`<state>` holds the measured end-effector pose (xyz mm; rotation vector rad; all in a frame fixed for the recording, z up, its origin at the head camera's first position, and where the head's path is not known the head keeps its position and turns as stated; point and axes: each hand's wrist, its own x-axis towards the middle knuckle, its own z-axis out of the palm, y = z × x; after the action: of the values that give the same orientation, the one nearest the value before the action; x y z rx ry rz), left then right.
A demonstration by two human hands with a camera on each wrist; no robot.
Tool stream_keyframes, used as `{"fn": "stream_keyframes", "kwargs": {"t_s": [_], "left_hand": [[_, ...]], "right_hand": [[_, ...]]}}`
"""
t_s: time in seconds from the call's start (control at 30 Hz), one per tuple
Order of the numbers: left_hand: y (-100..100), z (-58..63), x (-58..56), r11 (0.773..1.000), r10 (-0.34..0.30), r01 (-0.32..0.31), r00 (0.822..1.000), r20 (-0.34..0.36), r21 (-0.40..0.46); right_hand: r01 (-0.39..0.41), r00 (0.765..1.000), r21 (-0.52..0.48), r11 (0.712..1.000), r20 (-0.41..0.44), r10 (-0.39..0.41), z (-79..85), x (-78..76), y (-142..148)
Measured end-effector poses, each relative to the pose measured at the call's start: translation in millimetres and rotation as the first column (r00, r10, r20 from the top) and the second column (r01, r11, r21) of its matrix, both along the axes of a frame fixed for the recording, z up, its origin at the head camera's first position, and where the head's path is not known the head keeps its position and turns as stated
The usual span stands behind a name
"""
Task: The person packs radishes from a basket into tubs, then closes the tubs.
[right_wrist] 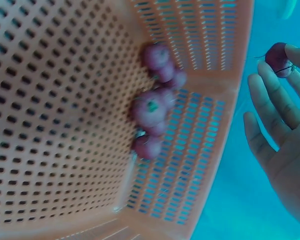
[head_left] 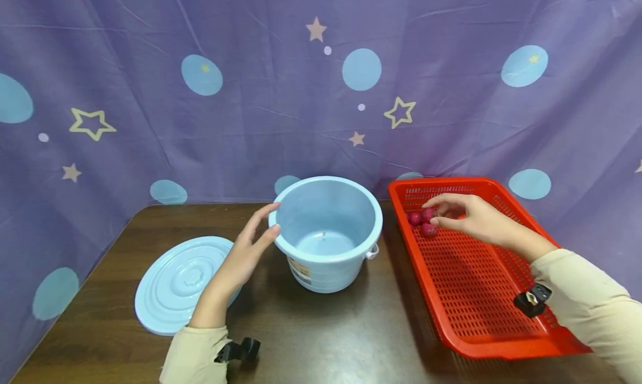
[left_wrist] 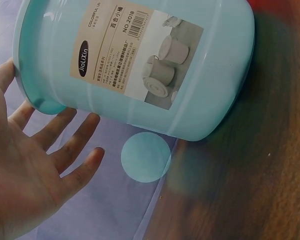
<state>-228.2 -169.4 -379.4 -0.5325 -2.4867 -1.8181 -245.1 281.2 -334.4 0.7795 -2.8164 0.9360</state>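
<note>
A light blue plastic bucket (head_left: 326, 272) stands upright on the table. My left hand (head_left: 243, 258) is at its left side, fingertips right at the rim. In the left wrist view the fingers are spread and fairly straight beside the labelled wall (left_wrist: 115, 55). Over the far left corner of a red slotted basket (head_left: 481, 283) is my right hand (head_left: 466, 217). The right wrist view shows it pinching a small round radish (right_wrist: 278, 60) between thumb and fingertips. Several more radishes (right_wrist: 150, 108) lie clustered along the basket's wall.
A light blue round lid (head_left: 185, 281) lies on the brown wooden table (head_left: 321, 339) to the left, partly hidden by my left forearm. The bucket's white handle joint (head_left: 372, 252) faces the basket. Behind the table hangs a purple curtain (head_left: 281, 94).
</note>
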Motion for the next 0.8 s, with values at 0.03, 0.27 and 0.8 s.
{"fn": "stream_keyframes", "kwargs": {"t_s": [0.03,0.27,0.8], "left_hand": [[0,-0.1,-0.2,1.0,-0.002,0.002,1.0,0.001,0.0],[0,-0.2,-1.2,1.0,-0.005,0.005,1.0,-0.003,-0.001],[2,-1.0,-0.3,1.0,-0.004,0.004,1.0,0.0,-0.018]], "right_hand": [[-0.004,1.0,-0.004,1.0,-0.01,0.004,2.5,1.1,-1],[-0.024,0.999,-0.049,0.999,-0.042,0.022,20.5,7.5,-16],[-0.145,0.988,-0.125,0.981,0.028,0.15,39.5,2.5,-67]]}}
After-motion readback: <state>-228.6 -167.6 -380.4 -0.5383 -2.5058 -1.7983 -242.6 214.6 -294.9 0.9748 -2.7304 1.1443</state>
